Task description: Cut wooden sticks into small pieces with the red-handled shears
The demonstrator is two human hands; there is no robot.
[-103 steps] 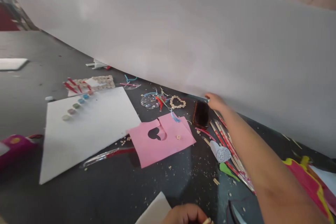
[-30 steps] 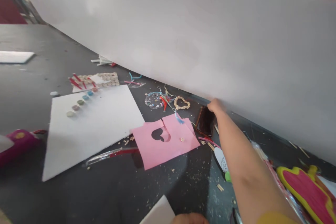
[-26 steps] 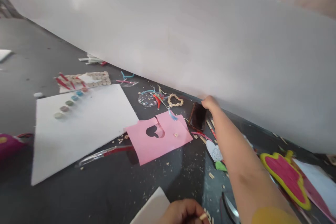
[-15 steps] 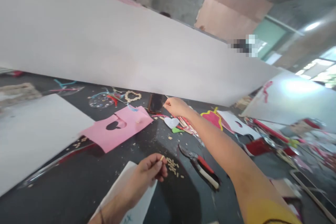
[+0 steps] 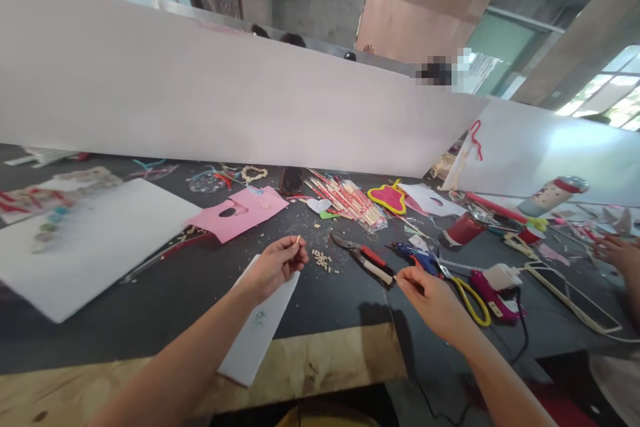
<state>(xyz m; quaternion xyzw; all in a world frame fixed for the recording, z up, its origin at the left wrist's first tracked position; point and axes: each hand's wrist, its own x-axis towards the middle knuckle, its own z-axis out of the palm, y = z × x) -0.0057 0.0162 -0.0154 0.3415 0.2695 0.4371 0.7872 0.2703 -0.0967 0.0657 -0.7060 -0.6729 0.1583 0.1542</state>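
My left hand point(image 5: 277, 263) pinches a short pale stick piece point(image 5: 299, 239) between thumb and fingertips, above a white paper strip point(image 5: 263, 330) with green writing. Several small cut stick pieces point(image 5: 324, 260) lie loose on the dark tabletop, just right of that hand. Beside them rest pruning shears point(image 5: 367, 259) with one red and one white grip. My right hand point(image 5: 433, 300) is closed in a pinch close to the end of the white grip; whatever is between its fingertips is too small to make out. A blue glue gun point(image 5: 420, 257) lies beyond it.
Patterned sticks in clear wrap point(image 5: 350, 203) lie farther back, near pink cut-out paper point(image 5: 255, 210) and a dark phone point(image 5: 291, 180). Right are yellow-handled scissors point(image 5: 473, 300), a magenta power strip point(image 5: 495, 297) and a red can point(image 5: 465, 228). Another person's hand point(image 5: 613, 250) is at far right.
My right hand has drawn back from beside the phone at the rear to near the shears' grips. My left hand still pinches the stick piece. The view now takes in the table's front edge.
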